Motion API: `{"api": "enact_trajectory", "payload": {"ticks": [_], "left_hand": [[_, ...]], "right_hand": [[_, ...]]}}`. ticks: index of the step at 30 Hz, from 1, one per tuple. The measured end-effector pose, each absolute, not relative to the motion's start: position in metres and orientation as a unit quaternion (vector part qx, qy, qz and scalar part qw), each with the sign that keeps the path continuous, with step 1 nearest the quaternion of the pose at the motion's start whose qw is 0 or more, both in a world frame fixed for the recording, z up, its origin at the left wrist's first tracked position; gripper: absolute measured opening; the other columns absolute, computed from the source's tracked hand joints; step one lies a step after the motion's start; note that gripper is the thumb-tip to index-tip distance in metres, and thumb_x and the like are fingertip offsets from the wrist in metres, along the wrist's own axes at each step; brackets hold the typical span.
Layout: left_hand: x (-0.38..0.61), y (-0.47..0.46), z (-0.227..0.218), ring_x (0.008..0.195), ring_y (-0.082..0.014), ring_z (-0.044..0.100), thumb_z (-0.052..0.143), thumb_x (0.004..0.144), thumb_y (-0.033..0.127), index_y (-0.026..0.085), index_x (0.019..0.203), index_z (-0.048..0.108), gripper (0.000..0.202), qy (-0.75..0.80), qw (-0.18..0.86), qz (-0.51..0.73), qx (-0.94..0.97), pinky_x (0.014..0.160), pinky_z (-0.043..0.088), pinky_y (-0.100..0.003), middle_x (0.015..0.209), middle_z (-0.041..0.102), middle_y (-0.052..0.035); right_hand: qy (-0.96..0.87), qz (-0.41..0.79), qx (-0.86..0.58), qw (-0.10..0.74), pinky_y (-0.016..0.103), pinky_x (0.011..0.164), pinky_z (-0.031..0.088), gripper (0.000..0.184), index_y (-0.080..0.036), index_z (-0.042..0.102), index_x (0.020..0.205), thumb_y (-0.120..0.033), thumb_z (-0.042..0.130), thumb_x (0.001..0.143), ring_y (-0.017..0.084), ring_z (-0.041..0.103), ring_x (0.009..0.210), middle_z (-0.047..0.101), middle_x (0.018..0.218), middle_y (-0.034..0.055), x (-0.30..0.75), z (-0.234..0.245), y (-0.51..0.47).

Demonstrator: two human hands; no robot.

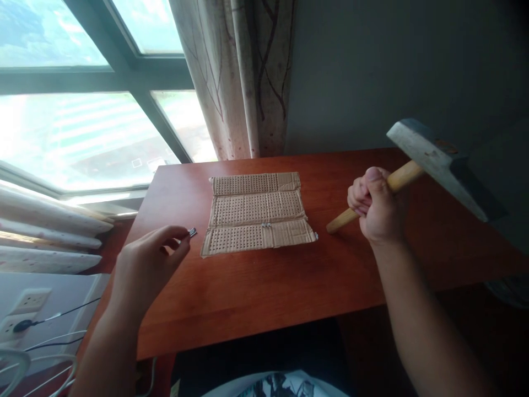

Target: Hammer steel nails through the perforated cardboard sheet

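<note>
My right hand is wrapped round the wooden handle of a hammer, raised above the right side of the table, its large metal head up and to the right. Between the thumb and fingers of my left hand is a small shiny metal piece, too small to tell its exact kind. Just right of that hand lies a flattened cardboard sheet with rows of punched holes and fold lines. A few tiny metallic bits show on the sheet near its lower fold.
The reddish-brown wooden table carries the cardboard. Behind it hang patterned curtains beside a large window. At the lower left, a wall socket has a black plug and cords. A dark wall stands behind the right side.
</note>
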State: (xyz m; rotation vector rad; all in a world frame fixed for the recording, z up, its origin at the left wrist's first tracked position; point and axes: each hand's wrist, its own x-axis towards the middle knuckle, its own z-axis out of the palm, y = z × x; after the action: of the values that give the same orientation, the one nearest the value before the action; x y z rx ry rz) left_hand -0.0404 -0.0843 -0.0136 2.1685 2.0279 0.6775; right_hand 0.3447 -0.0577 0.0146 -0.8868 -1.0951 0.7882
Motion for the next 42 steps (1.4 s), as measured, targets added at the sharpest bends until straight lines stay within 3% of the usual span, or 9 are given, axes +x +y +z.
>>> {"api": "enact_trajectory", "payload": {"ticks": [4,8,19,42], "left_hand": [[-0.013,-0.091,-0.004,0.067,-0.013,0.066,0.076,0.077,0.034,0.021,0.089,0.071,0.019,0.605,0.209,0.411,0.649,0.059,0.05,-0.022,0.08,0.072,0.0011],[0.037,-0.088,0.003,0.066,-0.0125,0.065,0.075,0.079,0.026,0.018,0.088,0.069,0.014,0.516,0.308,0.446,0.664,0.059,0.053,-0.022,0.077,0.071,-0.0005],[0.088,-0.063,-0.005,0.062,-0.0114,0.065,0.07,0.083,0.024,0.019,0.086,0.073,0.007,0.491,0.228,0.395,0.742,0.055,0.049,-0.02,0.072,0.073,0.0005],[0.09,-0.064,-0.001,0.061,-0.0112,0.065,0.068,0.085,0.024,0.019,0.085,0.074,0.008,0.498,0.187,0.359,0.767,0.054,0.047,-0.02,0.072,0.074,0.0003]], "right_hand": [[-0.484,0.347,-0.407,0.692,0.025,0.035,0.013,0.049,-0.022,0.037,0.058,-0.046,0.068,0.087,0.005,0.023,0.035,0.027,0.046,-0.009,0.344,0.014,-0.058],[-0.485,0.346,-0.404,0.694,0.024,0.035,0.014,0.049,-0.022,0.037,0.057,-0.044,0.068,0.088,0.005,0.024,0.036,0.028,0.046,-0.0087,0.343,0.015,-0.058],[-0.485,0.343,-0.402,0.697,0.024,0.035,0.015,0.051,-0.022,0.033,0.058,-0.042,0.068,0.089,0.005,0.025,0.036,0.028,0.047,-0.0088,0.343,0.012,-0.057],[-0.494,0.333,-0.422,0.683,0.024,0.036,0.016,0.052,-0.023,0.032,0.059,-0.047,0.066,0.089,0.006,0.024,0.037,0.026,0.048,-0.0088,0.341,0.012,-0.059]]}}
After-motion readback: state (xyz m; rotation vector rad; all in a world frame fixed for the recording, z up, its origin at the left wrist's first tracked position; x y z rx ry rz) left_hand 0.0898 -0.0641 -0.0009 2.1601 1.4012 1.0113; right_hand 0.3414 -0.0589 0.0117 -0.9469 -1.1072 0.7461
